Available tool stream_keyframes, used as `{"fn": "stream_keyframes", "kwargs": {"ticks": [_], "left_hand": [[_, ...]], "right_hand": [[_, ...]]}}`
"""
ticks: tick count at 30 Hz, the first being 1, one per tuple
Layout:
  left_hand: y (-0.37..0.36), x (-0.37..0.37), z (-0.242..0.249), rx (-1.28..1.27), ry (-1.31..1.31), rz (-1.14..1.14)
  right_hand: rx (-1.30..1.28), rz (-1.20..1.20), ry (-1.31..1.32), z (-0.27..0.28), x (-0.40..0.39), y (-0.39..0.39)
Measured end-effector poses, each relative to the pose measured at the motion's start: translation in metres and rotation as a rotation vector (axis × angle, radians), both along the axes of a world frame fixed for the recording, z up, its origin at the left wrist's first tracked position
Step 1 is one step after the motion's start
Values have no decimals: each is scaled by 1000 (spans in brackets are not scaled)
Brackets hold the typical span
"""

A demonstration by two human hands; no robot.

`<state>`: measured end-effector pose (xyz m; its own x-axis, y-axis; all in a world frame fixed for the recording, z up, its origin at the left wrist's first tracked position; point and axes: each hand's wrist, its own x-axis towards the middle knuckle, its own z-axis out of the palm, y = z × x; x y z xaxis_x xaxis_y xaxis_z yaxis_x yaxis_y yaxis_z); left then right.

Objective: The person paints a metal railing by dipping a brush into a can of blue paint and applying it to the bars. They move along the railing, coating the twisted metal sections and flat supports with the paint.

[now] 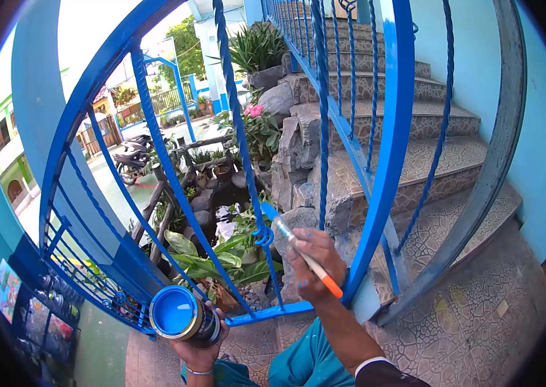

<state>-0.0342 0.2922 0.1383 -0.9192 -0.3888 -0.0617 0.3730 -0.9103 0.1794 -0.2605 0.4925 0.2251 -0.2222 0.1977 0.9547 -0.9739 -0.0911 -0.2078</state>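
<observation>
My left hand (203, 345) is wrapped round an open can of blue paint (176, 313), low and left of centre, its mouth tilted toward me. My right hand (317, 261) grips a paintbrush (317, 268) with an orange handle end. The blue-coated bristles point up and left, close to a twisted bar (242, 142) of the blue metal gate (397, 129), just above its curled ornament (263, 236). Whether the bristles touch the bar I cannot tell. Blue specks mark the fingers of my right hand.
Tiled stairs (415, 155) rise behind the gate, beside a grey curved metal frame (502, 148) at the right. Rocks (295, 142) and leafy plants (221, 258) stand behind the bars. A motorcycle (134, 158) is farther back. My knees are below.
</observation>
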Motion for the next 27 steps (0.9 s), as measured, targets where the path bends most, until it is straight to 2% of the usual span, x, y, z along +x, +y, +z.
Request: {"fn": "stream_keyframes", "kwargs": {"ticks": [3, 6, 10, 15, 18, 20, 23, 25, 27], "left_hand": [[-3, -1, -5, 10, -16, -5], [2, -1, 2, -34, 12, 12], [-2, -2, 4, -72, 14, 14], [-4, -7, 16, -48, 14, 18], [-5, -13, 25, -86, 32, 12], [-3, -16, 40, -54, 57, -19], [2, -21, 61, 54, 126, -80], [-2, -26, 60, -15, 123, -39], [-6, -32, 58, -7, 102, -18]], "right_hand": [[38, -21, -1, 12, -8, -7], [148, 22, 133, 5, 4, 1], [-51, -41, 125, 28, -10, -5], [244, -33, 256, 21, -2, -3], [138, -49, 230, 26, -5, -1], [31, -143, 184, 42, -14, -4], [219, -129, 244, 40, -14, -6], [345, -91, 288, 28, -1, -4], [284, -68, 261, 25, 1, -1]]}}
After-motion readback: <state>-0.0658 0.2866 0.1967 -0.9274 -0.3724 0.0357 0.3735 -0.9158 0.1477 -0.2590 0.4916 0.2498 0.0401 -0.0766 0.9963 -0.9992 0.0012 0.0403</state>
